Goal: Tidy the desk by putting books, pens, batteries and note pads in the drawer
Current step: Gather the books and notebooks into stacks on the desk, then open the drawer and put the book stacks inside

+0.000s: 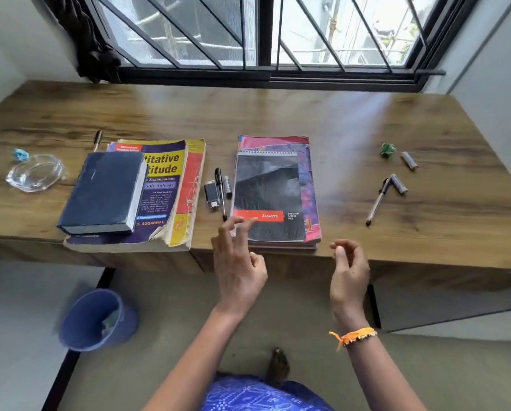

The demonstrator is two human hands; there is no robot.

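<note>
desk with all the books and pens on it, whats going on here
A person is about to tidy a wooden desk. Both hands are empty: the left hand reaches toward the black spiral pad, its fingers over the pad's near corner, and the right hand hovers at the desk's front edge. Nothing is put away yet: two stacked books, pens and batteries lie on the desk. No open drawer shows.

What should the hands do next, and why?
Probably bring both hands onto the spiral pad and lift it with the notebooks under it. The left hand already has its fingers at the pad's near corner, the right hand hovers empty by the desk edge, and no drawer is open yet.
</note>
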